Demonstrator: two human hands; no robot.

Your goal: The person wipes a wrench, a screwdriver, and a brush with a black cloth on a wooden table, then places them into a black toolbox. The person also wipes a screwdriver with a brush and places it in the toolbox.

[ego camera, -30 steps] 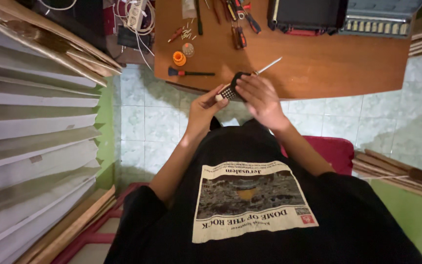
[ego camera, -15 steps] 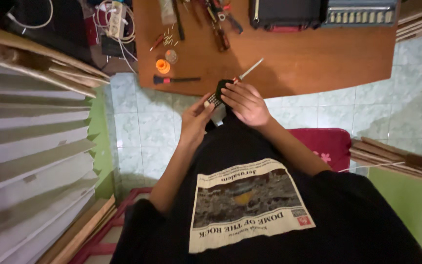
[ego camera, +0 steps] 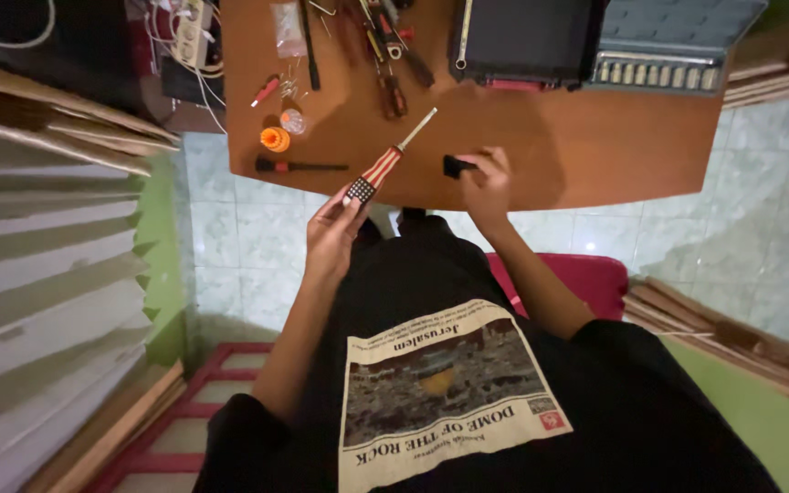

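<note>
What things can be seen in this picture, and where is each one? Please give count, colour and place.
table: one, brown wood, top centre.
screwdriver: one, striped handle with metal shaft, held over the table's near edge.
small part: one, black, on the table at the fingertips.
black screwdriver: one, red end, table's left edge.
orange spool: one, above the black screwdriver.
hand tools: several, red and black handles, table top.
black case: one, open, table's far side.
bit set: one, grey-blue, right of the case.
cushion: one, red, beneath the person.
floor: pale green tiles.
boards: several, pale, left side.
left hand: holds the screwdriver's handle.
right hand: on the small part.
</note>
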